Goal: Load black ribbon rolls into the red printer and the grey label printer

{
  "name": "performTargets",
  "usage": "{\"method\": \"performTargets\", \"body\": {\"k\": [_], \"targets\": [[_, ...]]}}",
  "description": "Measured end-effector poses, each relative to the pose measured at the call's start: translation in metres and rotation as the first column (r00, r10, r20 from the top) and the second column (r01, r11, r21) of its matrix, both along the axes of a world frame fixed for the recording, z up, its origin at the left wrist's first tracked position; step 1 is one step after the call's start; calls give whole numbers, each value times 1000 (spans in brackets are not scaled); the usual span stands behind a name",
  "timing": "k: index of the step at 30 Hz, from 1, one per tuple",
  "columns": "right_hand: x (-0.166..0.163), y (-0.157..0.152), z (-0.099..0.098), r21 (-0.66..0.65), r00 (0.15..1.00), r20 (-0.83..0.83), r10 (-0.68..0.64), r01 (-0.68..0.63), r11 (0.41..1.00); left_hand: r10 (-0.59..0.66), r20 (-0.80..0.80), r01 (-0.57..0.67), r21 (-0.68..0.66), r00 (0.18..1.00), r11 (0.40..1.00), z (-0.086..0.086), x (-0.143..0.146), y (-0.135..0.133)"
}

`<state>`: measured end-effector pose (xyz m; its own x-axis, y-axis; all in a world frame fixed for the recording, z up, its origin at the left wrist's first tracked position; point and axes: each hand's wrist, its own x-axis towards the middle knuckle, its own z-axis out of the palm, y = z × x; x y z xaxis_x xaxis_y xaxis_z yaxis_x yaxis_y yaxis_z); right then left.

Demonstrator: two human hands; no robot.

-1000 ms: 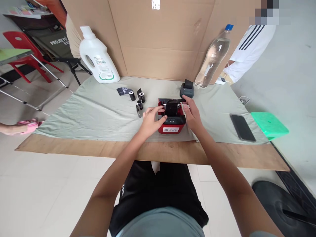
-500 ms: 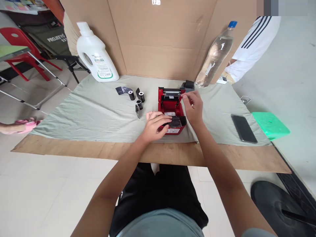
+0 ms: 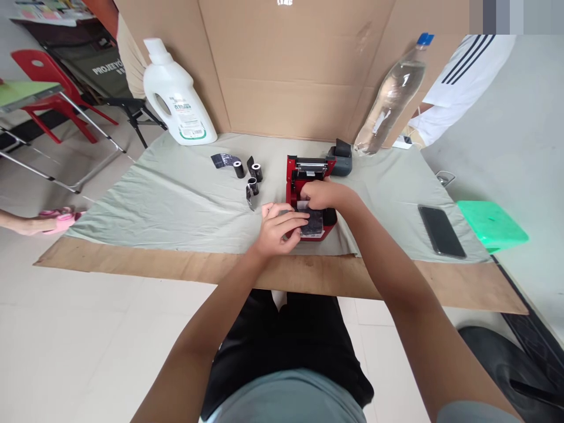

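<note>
A red portable label printer (image 3: 289, 183) stands on the cloth in front of me with its lid raised. A dark strip of label film (image 3: 314, 223) lies over its front. My left hand (image 3: 278, 229) rests at the printer's front left, fingers stretched out over the strip's left side. Inside the printer body, my right hand (image 3: 318, 194) reaches down with bent fingers near a small white piece (image 3: 302, 205); its fingertips are partly hidden, and I cannot make out what they hold. Left of the printer sit three small black rolls, one (image 3: 238, 170) with its strip unrolled.
A grey device (image 3: 342, 161) stands behind the printer. At the back are a white jug (image 3: 178, 97) and a leaning water bottle (image 3: 392, 97) before a cardboard panel (image 3: 291, 76). A phone (image 3: 440, 231) lies right, beside a green stool (image 3: 491, 226). A person's sleeve (image 3: 462, 76) shows behind.
My right hand has moved from beside the raised lid down and left into the printer body. My left hand stays on the strip, which now hangs over the printer's front. The view has shifted slightly.
</note>
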<state>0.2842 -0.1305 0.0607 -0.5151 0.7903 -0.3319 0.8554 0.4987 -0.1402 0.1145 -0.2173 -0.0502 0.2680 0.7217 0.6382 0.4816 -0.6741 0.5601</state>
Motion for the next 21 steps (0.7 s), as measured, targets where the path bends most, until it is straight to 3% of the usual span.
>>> {"method": "performTargets", "body": {"k": [4,6,8,10,12,14,18,21], "targets": [[22,-16,4,67,965,-258,39,-22,997,123,198,-143,89,972,986,9,-2,1],[32,-29,9,105,916,-391,90,-53,993,147,342,-163,17,928,986,19,-2,5],[35,-39,16,148,870,-474,133,-70,987,132,429,-67,-163,894,984,33,-2,13],[32,-45,21,187,833,-530,157,-66,980,78,474,102,-341,877,934,46,-3,24],[26,-43,23,221,786,-595,168,-40,974,33,495,208,-423,868,882,55,-5,37],[20,-37,22,210,733,-665,141,3,978,-2,520,246,-400,854,883,57,-8,49],[13,-20,13,58,677,-735,-41,122,991,-42,591,239,-259,805,936,47,-13,64],[11,-12,8,26,631,-775,-32,82,996,-9,634,236,-274,773,932,38,-14,65]]}}
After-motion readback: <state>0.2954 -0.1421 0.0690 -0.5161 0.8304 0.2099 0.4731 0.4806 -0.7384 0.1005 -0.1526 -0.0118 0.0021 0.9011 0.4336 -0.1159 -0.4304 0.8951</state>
